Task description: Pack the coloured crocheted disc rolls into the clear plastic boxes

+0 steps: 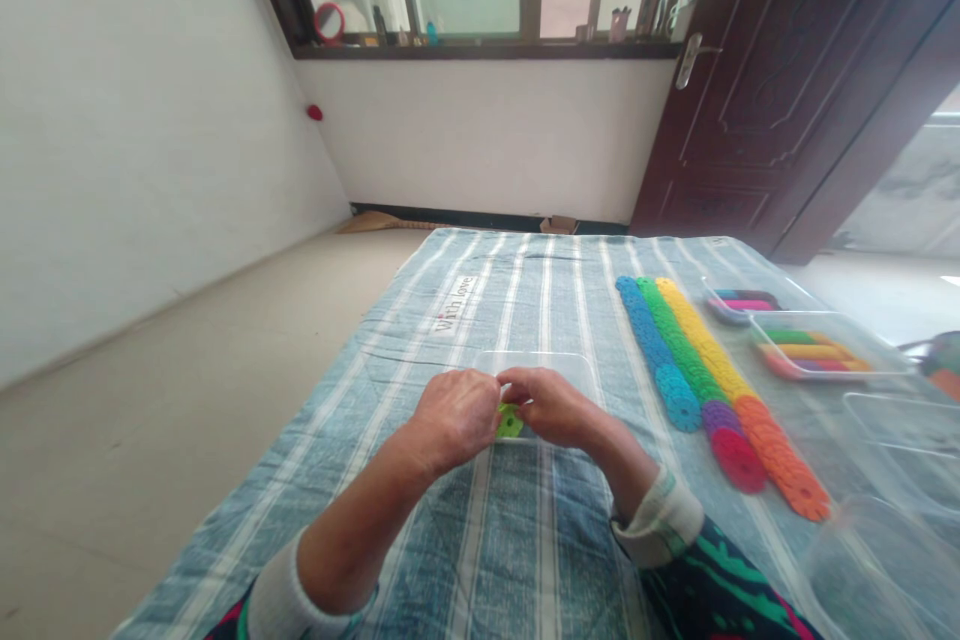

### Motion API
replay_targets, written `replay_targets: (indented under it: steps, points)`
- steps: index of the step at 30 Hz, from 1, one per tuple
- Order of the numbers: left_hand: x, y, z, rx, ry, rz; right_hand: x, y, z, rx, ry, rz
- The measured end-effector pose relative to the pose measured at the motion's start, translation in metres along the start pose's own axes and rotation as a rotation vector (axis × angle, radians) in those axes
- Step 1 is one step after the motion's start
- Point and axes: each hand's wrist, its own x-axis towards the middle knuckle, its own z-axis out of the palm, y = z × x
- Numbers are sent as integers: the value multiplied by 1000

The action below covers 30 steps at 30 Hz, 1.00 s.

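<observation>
A: How do the hands stand?

B: The left hand is curled, knuckles up; the right hand bends toward it, fingers crooked, tips about meeting. I can't tell whether either grips anything, since the left fingertips are hidden.

A: And the piece?

B: A lime-green disc shows between them, at the near side of a clear box. Held up or lying inside, I can't say.

A: What could go wrong there?

B: A loose pinch could drop it, and a push could skid the light-looking box over the wrinkled striped cloth.

A: Farther out?

B: Rightward lie overlapping discs: a blue row, a green-purple-red row and a yellow-orange row. The right sleeve is near their closer ends; swinging outward, it could knock them askew. Beyond stands a clear tub with coloured pieces.
</observation>
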Motion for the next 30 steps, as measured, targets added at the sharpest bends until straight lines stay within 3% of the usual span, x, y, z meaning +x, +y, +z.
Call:
replay_targets:
  steps: [11,21,26,30]
  points:
    - [3,-2,-4,158,-37,81,-1,-3,-1,-68,15,-14]
    - [8,-2,-6,104,4,91,3,-3,-5,-159,9,-71]
    - [8,-2,-8,144,-52,86,2,-5,-5,-152,-2,-73]
    - [12,-18,-8,97,25,105,3,-2,-4,-136,-7,-92]
